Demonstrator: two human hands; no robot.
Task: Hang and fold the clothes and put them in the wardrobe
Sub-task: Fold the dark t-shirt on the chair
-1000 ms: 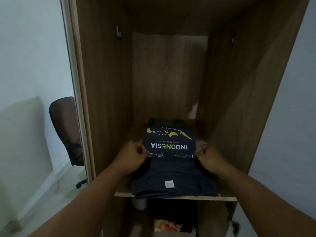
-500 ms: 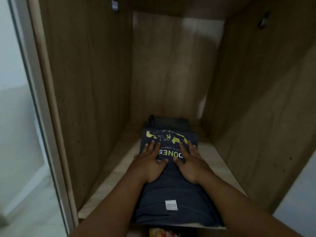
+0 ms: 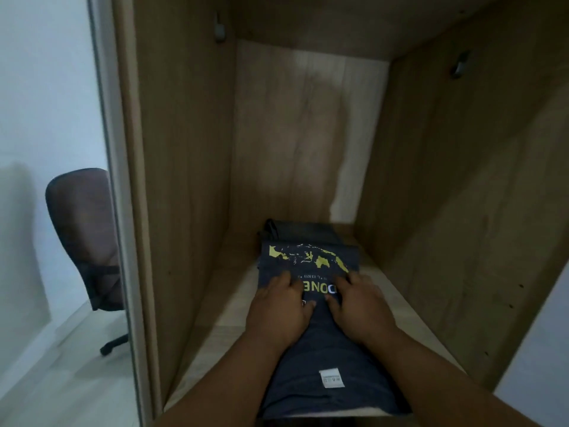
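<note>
Wardrobe (image 3: 184, 149) open, shelf (image 3: 388, 291) bare wood. Folded shirt (image 3: 311, 260) lies on shelf atop darker garment (image 3: 303, 231). Left hand (image 3: 278, 309), right hand (image 3: 358, 306) press flat on shirt, fingers loosely bent, gripping nothing. Folding apparently done, placement nearly finished; no hung clothes visible.
</note>
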